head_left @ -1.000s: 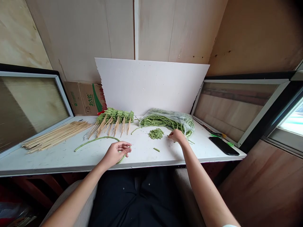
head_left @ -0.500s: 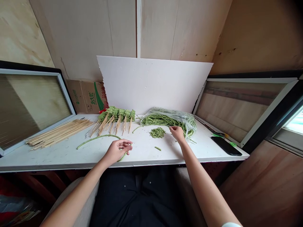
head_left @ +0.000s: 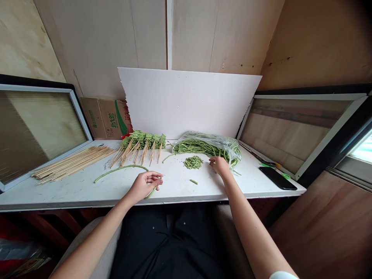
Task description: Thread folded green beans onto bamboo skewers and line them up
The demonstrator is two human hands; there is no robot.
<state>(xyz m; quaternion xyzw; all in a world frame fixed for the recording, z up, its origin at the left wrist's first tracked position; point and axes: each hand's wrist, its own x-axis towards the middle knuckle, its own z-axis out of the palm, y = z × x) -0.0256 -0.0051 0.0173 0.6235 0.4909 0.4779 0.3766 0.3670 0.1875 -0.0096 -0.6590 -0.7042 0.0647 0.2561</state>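
My left hand (head_left: 147, 184) is closed around a long green bean (head_left: 122, 168) near the front edge of the white table. The bean arcs away to the left, and its other end bends below my fingers. To the right, my right hand (head_left: 220, 166) hovers low over the table in front of the bagged beans, its bent fingers slightly apart. I see nothing between them. Beside that hand is a small heap of cut bean pieces (head_left: 193, 162). One separate cut piece (head_left: 193, 181) lies closer to me.
Bean skewers (head_left: 142, 141) are stacked at the back, left of a clear plastic bag of long beans (head_left: 203, 145). Loose bamboo sticks (head_left: 74, 162) lie at the left. A black phone (head_left: 277, 178) rests at the right. Behind stand a white board (head_left: 188, 104) and a cardboard box (head_left: 106, 118).
My right hand has shifted slightly to the right and its fingers have loosened from a pinch. My left hand stays in place with the bean.
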